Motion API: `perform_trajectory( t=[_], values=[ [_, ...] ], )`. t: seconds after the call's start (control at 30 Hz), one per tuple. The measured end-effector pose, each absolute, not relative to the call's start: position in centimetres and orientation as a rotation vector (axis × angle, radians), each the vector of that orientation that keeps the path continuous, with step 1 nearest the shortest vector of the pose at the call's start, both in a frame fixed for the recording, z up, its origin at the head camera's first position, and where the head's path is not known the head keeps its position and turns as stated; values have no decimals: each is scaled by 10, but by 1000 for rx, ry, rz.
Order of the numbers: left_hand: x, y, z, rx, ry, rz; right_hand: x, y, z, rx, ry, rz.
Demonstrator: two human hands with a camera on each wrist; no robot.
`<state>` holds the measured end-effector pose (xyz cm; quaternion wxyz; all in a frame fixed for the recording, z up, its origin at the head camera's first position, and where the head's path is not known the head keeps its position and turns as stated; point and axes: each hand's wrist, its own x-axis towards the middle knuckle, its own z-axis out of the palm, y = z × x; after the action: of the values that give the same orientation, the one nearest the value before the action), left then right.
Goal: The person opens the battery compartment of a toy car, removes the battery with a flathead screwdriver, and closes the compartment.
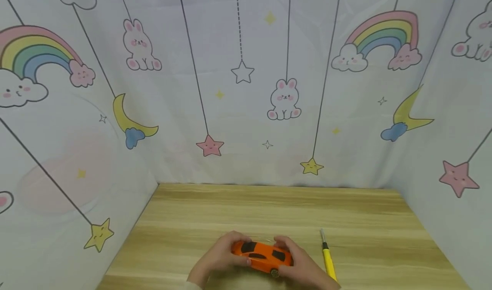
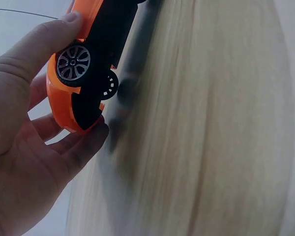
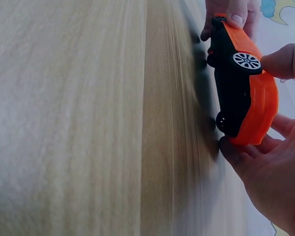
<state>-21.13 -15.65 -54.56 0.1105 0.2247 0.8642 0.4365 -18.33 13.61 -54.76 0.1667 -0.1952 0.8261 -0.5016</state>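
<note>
Both hands hold an orange toy car [image 1: 265, 256] with black windows, low over the wooden table near its front. My left hand [image 1: 223, 256] grips one end, thumb on the near side and fingers round the far side. At the other end, my right hand [image 1: 301, 264] has its thumb by a wheel [image 3: 247, 61] and its fingers curled round the far side. The left wrist view shows the car's black underside [image 2: 110, 34] and a spoked wheel [image 2: 73, 63] tilted toward the camera, with a shadow on the tabletop beside it.
To the right of the right hand lies a screwdriver [image 1: 328, 258] with a yellow handle and metal shaft. Wood-grain tabletop [image 1: 269, 209] reaches back to a white curtain [image 1: 246, 162] printed with stars, rabbits and rainbows, which also lines both sides.
</note>
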Motion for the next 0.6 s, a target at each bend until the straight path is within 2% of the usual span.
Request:
perform_trajectory(
  t=[0.6],
  values=[
    [-210,-152,-547,533,2499,1394,-173,135,-541,-879,2960,-1109]
  ],
)
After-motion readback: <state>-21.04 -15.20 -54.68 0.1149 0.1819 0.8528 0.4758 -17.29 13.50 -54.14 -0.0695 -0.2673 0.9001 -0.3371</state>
